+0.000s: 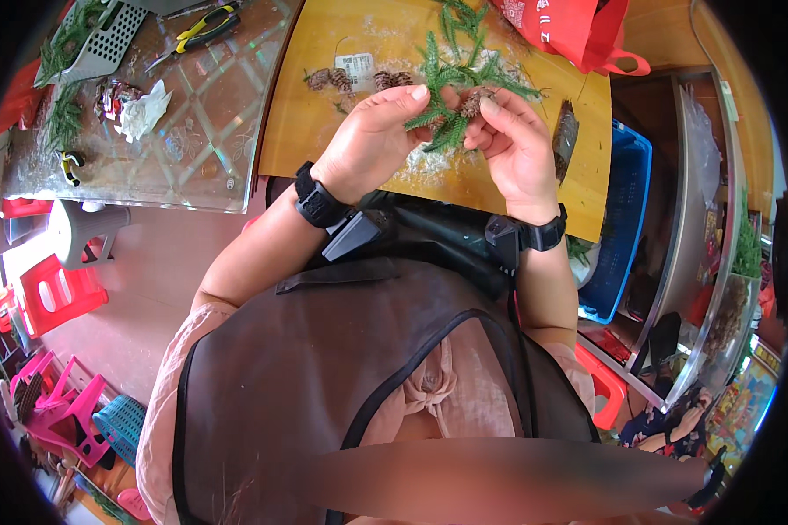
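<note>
Above a yellow tabletop (pixel 293 131), my left hand (pixel 368 140) pinches a green artificial pine sprig (pixel 451 133) between thumb and fingers. From the other side, my right hand (pixel 521 149) is closed on a small brown pine cone (pixel 473 101) set against the sprig. How the cone is joined to the greenery is hidden by my fingers. Beyond my hands more green sprigs (pixel 460 22) lie on the table. Left of them rest brown pine cones (pixel 394 80) and a white printed label (pixel 355 68). White flakes (pixel 425 166) are scattered beneath.
A red bag (pixel 560 31) stands at the far right, with a dark brown stick-like piece (pixel 566 140) nearer. A blue crate (pixel 617 206) is beside the table. On the glass-topped table (pixel 184 188) are yellow-black pliers (pixel 203 31), crumpled tissue (pixel 143 112) and a grey basket (pixel 114 35).
</note>
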{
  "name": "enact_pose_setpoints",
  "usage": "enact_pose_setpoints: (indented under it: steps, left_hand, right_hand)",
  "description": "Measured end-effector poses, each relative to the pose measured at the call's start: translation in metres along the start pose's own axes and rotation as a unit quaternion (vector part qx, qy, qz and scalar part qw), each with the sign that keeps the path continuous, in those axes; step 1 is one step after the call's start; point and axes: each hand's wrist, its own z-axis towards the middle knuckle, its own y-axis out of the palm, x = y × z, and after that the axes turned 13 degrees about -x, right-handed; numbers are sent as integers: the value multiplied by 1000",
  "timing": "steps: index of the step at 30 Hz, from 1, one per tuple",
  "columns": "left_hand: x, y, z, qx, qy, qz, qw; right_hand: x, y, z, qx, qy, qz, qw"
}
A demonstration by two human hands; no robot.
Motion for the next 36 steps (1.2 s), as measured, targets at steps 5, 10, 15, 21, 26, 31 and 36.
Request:
enact_pose_setpoints:
  steps: [5, 10, 15, 21, 26, 31, 36]
  left_hand:
    - [-2, -1, -1, -5, 4, 40, 999]
    - [-7, -6, -4, -1, 9, 216, 976]
    - [-5, 5, -8, 11, -28, 215, 976]
    - [-4, 5, -8, -60, 0, 119, 991]
    - [-8, 0, -4, -26, -2, 171, 985]
    - [-6, -6, -4, -23, 3, 86, 996]
    - [0, 3, -2, 26, -31, 22, 999]
  right_hand:
    - [4, 0, -7, 2, -4, -6, 1000]
    - [-4, 5, -15, 20, -41, -222, 974]
    - [-4, 7, -20, -34, -65, -299, 951]
    - [-6, 3, -21, -28, -37, -233, 971]
    - [-7, 8, -24, 6, -45, -244, 969]
    - [-10, 14, -24, 13, -57, -242, 968]
    - [-8, 11, -26, 10, -68, -222, 973]
